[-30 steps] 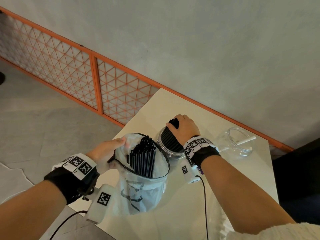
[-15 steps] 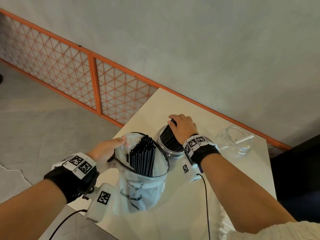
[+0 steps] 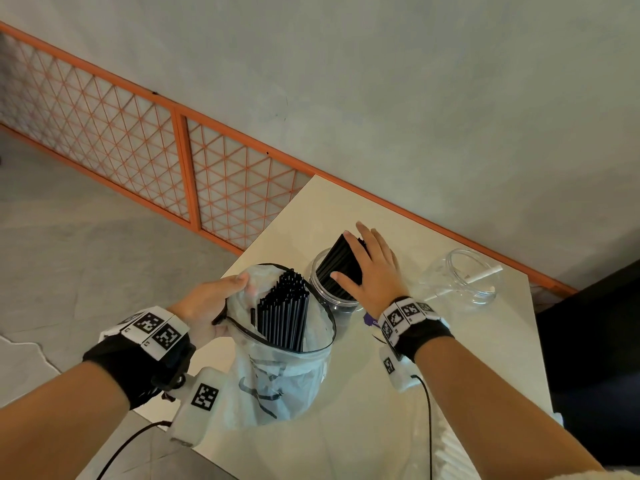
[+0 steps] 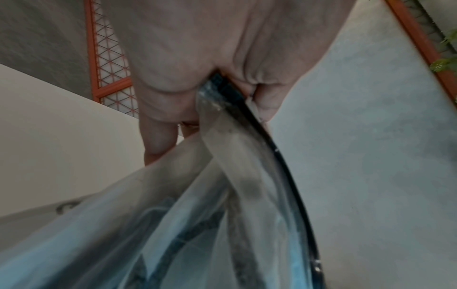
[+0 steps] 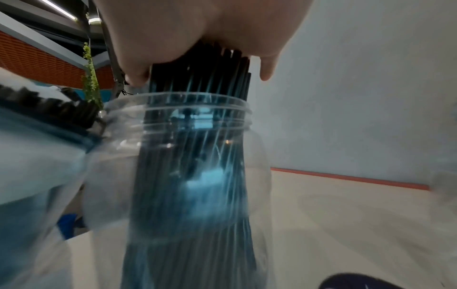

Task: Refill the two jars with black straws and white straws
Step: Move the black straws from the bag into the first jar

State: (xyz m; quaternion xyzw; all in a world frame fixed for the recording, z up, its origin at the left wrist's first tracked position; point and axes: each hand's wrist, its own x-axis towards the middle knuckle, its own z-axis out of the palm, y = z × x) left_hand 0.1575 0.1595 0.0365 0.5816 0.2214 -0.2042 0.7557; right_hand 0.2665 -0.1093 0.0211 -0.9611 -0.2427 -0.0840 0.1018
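Note:
A clear jar [image 3: 320, 284] [image 5: 185, 117] stands mid-table with a bundle of black straws [image 3: 337, 263] [image 5: 197, 82] leaning in it. My right hand [image 3: 372, 271] [image 5: 197, 25] lies flat on the straws' tops, fingers straight and spread. My left hand [image 3: 211, 301] [image 4: 197, 58] pinches the black-edged rim of a clear plastic bag [image 3: 277, 379] [image 4: 247, 125], which holds more black straws [image 3: 285, 313]. A second clear jar [image 3: 465, 277] stands to the right with a white straw [image 3: 483, 276] in it.
The cream table [image 3: 450, 393] ends close to the bag on the left, with grey floor below. An orange lattice railing [image 3: 138, 147] and a grey wall run behind it. Wrist-camera cables hang from both arms.
My right hand, which gripped the top of the straw bundle in the jar, has let go and now lies flat on it. The left hand and bag have barely moved.

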